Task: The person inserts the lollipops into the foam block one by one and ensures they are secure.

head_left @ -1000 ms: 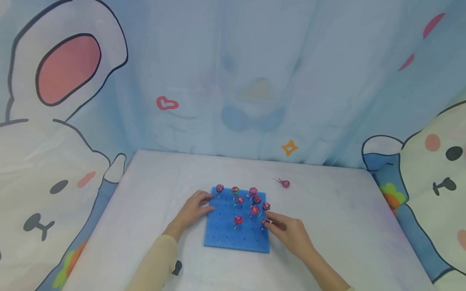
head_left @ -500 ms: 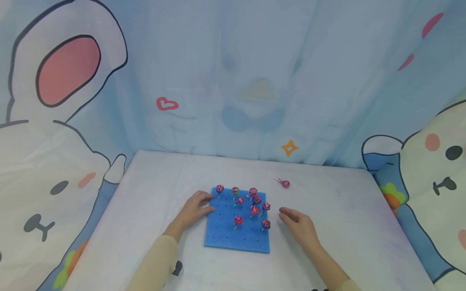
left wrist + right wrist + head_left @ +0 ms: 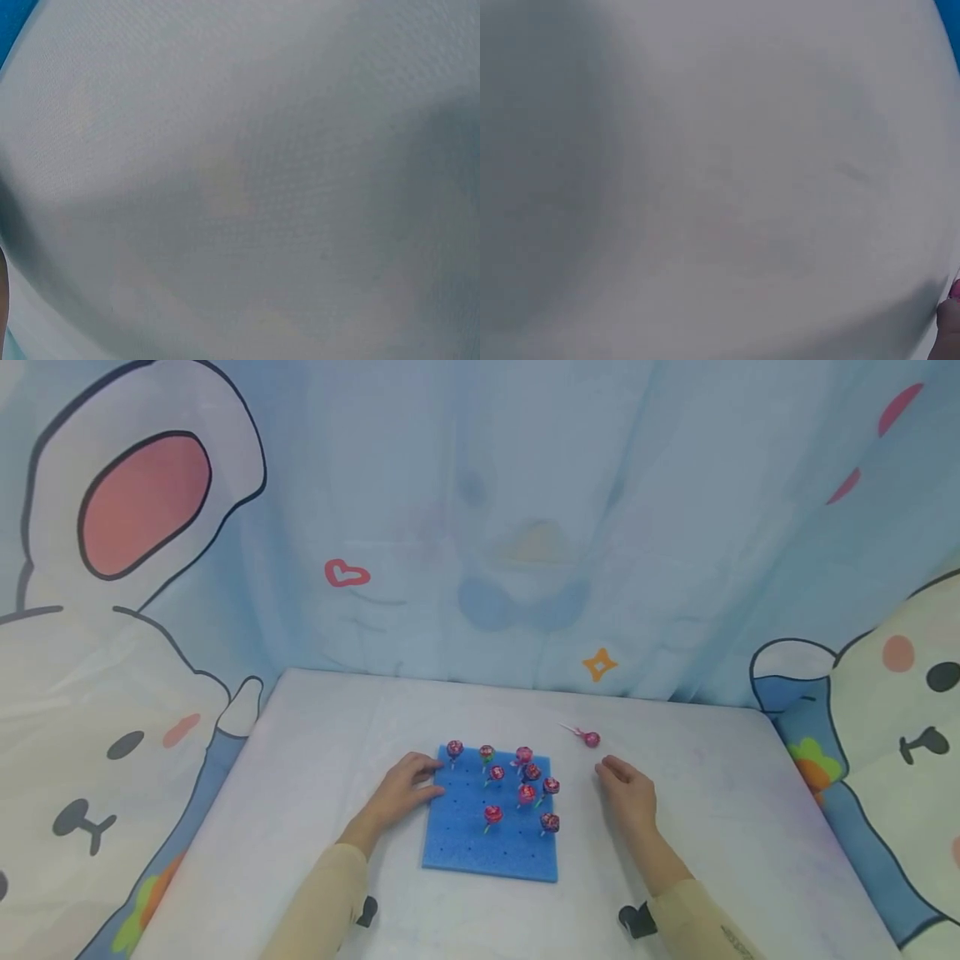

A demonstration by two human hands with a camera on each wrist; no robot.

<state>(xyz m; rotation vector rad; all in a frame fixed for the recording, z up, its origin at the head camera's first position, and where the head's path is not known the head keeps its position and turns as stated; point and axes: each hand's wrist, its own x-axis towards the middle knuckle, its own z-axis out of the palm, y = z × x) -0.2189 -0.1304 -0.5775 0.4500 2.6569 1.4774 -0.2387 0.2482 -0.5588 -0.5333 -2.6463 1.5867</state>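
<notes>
A square blue foam board (image 3: 457, 827) with rows of small holes lies on the table. Several wrapped lollipops stand in it on their sticks, among them one at the right edge (image 3: 550, 822) and one nearer the front (image 3: 492, 814). My left hand (image 3: 399, 791) rests at the board's left edge, fingertips touching it. To the right of the board, my right hand (image 3: 630, 792) is over the table with relaxed fingers and holds nothing. Just beyond its fingertips a single pink lollipop (image 3: 592, 739) lies on its side, stick pointing left.
The table (image 3: 337, 710) wears a white cloth. Behind it hangs a light blue curtain (image 3: 420, 527) with cartoon rabbits at both sides. Dark pieces show near both wrists, one by the right sleeve (image 3: 637, 920). The wrist views show mostly cloth, with a corner of blue board.
My right hand has let go of the lollipop at the board's right edge and moved right and away from me, toward the loose lollipop. My left hand has stayed put.
</notes>
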